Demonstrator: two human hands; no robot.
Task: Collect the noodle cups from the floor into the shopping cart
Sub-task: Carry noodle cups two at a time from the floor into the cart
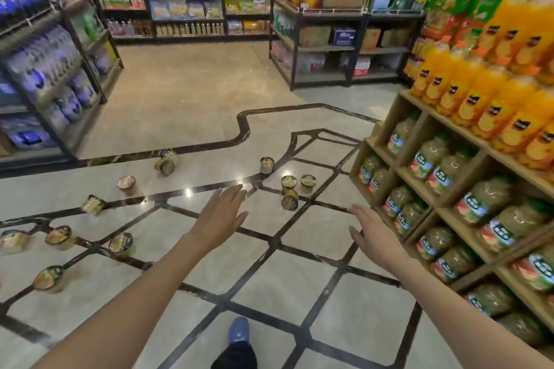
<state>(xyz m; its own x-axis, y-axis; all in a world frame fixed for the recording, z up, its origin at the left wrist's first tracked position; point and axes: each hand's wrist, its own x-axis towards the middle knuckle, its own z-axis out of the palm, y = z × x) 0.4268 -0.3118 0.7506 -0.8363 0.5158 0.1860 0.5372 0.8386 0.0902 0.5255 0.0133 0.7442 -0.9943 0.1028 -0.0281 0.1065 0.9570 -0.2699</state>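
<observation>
Several noodle cups lie scattered on the tiled floor. A cluster of three stands and lies ahead of my hands: one upright cup, another upright, and one tipped on its side. A lone cup stands farther back. More cups lie to the left, such as a near one and one at the lower left. My left hand and my right hand stretch forward above the floor, fingers straight, holding nothing. No shopping cart is in view.
A wooden shelf with jars and orange juice bottles lines the right side. Dark metal shelving with blue packs stands at the left. Another rack stands at the back. My blue shoe steps forward on the floor.
</observation>
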